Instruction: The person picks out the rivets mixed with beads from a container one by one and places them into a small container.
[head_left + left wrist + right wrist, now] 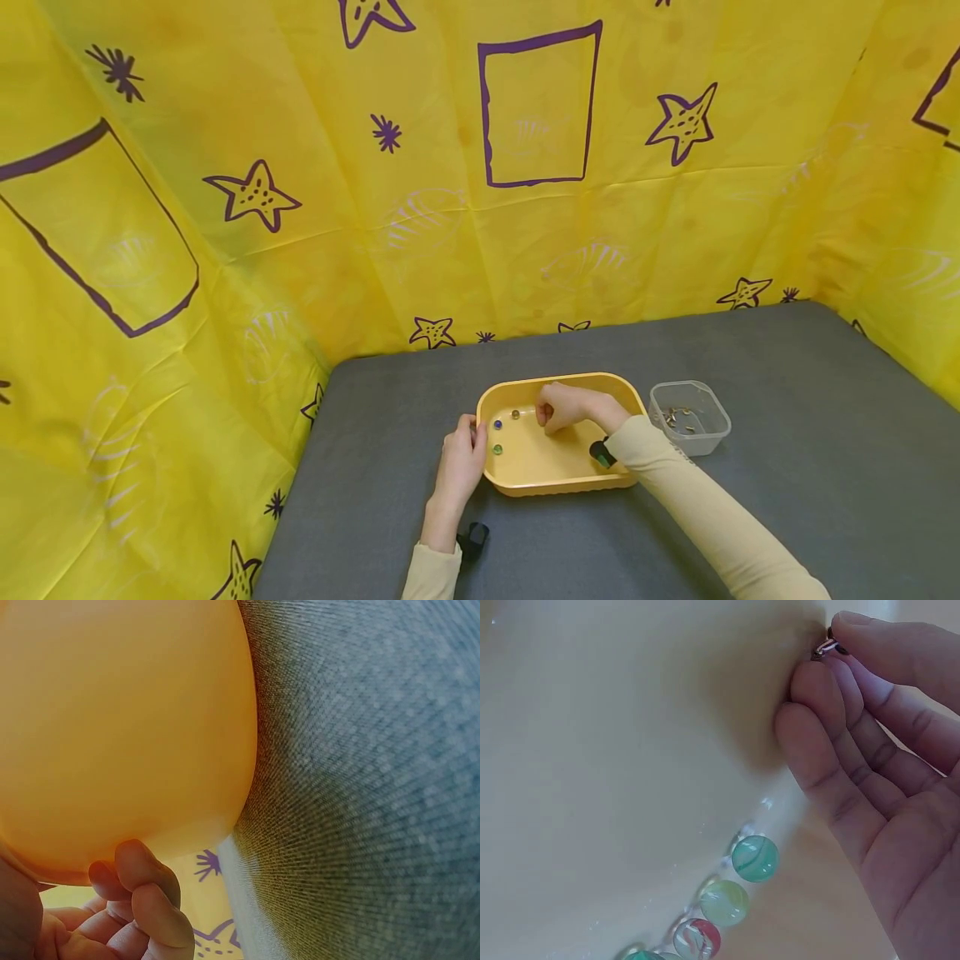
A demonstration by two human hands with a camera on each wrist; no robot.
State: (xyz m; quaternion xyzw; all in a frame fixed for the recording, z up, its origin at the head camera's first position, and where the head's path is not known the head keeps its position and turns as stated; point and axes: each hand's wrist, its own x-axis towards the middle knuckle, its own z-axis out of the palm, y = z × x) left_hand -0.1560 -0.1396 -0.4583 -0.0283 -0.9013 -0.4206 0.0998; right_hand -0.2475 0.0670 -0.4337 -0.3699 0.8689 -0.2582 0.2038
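A yellow plastic tub (540, 477) stands on the table. My left hand (461, 458) grips its left rim, thumb on the inner side; the left wrist view shows curled fingers (146, 874) at the tub's outer wall. Inside the tub is my right hand (564, 407), close over the floor. Its thumb and fingertips pinch a small shiny metal piece (826, 649), mostly hidden by the fingers. Toward the tub's left end lie a blue marble (498, 425), an amber marble (515, 414) and a green marble (497, 449). A teal marble (755, 859) and a red-and-white marble (697, 939) lie along the tub's wall.
Just right of the tub stands a clear plastic container (708, 446) with several small metal pieces (678, 417) in it. The dark grey table (810, 400) extends to both sides. Yellow patterned cloth (525, 250) hangs behind and at the sides.
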